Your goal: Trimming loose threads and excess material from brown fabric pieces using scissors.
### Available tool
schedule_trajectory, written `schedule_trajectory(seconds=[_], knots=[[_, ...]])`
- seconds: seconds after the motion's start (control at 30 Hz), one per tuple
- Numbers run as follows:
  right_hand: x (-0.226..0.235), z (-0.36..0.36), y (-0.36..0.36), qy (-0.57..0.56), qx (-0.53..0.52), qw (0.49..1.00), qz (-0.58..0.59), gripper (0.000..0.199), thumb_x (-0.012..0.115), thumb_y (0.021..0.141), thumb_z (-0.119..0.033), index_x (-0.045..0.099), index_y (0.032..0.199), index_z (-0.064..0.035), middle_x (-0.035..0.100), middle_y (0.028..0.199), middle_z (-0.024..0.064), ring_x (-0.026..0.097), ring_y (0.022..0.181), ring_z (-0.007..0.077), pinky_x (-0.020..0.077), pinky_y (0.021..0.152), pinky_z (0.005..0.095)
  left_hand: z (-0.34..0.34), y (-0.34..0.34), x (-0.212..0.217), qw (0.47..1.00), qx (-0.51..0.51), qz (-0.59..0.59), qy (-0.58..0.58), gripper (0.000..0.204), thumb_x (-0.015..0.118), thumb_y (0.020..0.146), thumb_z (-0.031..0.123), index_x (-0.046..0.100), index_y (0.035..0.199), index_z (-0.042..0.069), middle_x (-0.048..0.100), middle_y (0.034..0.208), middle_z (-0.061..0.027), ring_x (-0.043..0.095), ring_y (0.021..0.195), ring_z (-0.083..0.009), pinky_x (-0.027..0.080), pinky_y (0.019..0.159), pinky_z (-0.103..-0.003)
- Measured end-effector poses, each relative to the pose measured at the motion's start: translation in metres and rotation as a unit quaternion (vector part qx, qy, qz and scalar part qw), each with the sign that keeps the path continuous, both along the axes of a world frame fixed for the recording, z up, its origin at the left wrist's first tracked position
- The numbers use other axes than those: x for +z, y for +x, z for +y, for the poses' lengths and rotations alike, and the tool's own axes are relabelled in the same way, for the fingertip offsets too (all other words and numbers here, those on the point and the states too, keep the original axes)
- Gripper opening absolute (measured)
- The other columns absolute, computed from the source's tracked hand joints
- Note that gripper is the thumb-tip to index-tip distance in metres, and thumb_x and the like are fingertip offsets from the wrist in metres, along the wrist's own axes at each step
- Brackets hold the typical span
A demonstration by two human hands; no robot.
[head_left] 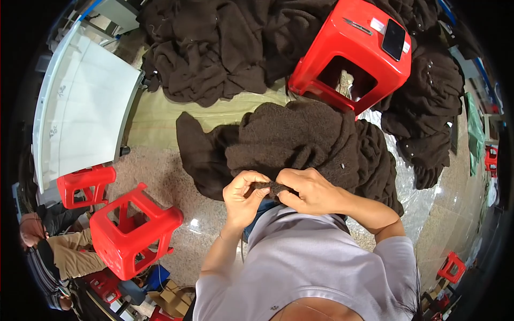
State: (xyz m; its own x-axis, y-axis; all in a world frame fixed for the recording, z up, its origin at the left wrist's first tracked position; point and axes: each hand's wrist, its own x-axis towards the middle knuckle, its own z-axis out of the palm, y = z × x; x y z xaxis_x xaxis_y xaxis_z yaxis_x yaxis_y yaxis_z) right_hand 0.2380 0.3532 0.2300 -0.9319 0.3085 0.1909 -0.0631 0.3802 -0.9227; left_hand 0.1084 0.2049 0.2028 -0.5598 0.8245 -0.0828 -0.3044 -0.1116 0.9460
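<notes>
A dark brown knit garment (294, 134) lies bunched across my lap, with one part of it stretching off to the left. Close to my body, my left hand (242, 199) pinches a narrow edge of the dark brown cloth between thumb and fingertips. My right hand (313, 191) is closed on the same strip from the other side, fingers curled over it. A short rolled bit of the cloth shows between the two hands. Whether a thread or a small tool is in the fingers is too small to make out.
Ahead stands a red plastic stool (332, 40) bearing thread snips (357, 26) and a black phone (393, 39). Brown garments (209, 53) heap behind and right. A white bin (85, 101) and red stools (134, 230) stand left, near another person (59, 251).
</notes>
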Motion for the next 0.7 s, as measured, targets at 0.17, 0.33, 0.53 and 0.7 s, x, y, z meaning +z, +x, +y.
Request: schedule_trajectory(seconds=[0.17, 0.33, 0.53, 0.7], knots=[[0.018, 0.019, -0.005, 0.042, 0.087, 0.990, -0.107, 0.018, 0.060, 0.082, -0.012, 0.048, 0.075, -0.0008, 0.058, 0.070, 0.0178, 0.059, 0.062, 0.0401, 0.0470, 0.057, 0.0476, 0.003, -0.007, 0.005, 0.993, -0.057, 0.105, -0.001, 0.013, 0.066, 0.089, -0.010, 0.061, 0.098, -0.001, 0.064, 0.094, -0.0056, 0.061, 0.085, -0.0103, 0.052, 0.076, -0.024], [0.006, 0.002, -0.006, 0.097, -0.003, 0.995, -0.009, 0.017, 0.061, 0.077, -0.011, 0.048, 0.072, -0.0015, 0.055, 0.064, 0.0149, 0.058, 0.057, 0.0373, 0.0464, 0.052, 0.0463, 0.012, 0.009, 0.011, 0.986, 0.036, 0.165, -0.003, 0.012, 0.065, 0.090, -0.011, 0.060, 0.096, -0.001, 0.065, 0.093, -0.0081, 0.061, 0.084, -0.0115, 0.051, 0.075, -0.024], [-0.012, -0.014, -0.006, 0.107, -0.151, 0.980, 0.070, 0.019, 0.067, 0.072, -0.005, 0.048, 0.067, -0.0031, 0.048, 0.059, 0.0103, 0.053, 0.049, 0.0270, 0.0444, 0.045, 0.0392, 0.011, 0.031, -0.001, 0.966, 0.126, 0.226, 0.014, 0.011, 0.065, 0.089, -0.010, 0.060, 0.096, -0.003, 0.067, 0.094, -0.0125, 0.062, 0.086, -0.0185, 0.051, 0.075, -0.028], [-0.025, -0.018, -0.012, 0.288, -0.172, 0.938, 0.090, 0.021, 0.072, 0.076, -0.007, 0.065, 0.096, -0.0034, 0.050, 0.070, 0.0081, 0.057, 0.055, 0.0238, 0.0475, 0.050, 0.0354, 0.017, 0.016, -0.002, 0.972, 0.097, 0.213, -0.036, 0.016, 0.063, 0.091, -0.010, 0.068, 0.104, -0.002, 0.066, 0.096, -0.0073, 0.061, 0.086, -0.0150, 0.049, 0.078, -0.025]])
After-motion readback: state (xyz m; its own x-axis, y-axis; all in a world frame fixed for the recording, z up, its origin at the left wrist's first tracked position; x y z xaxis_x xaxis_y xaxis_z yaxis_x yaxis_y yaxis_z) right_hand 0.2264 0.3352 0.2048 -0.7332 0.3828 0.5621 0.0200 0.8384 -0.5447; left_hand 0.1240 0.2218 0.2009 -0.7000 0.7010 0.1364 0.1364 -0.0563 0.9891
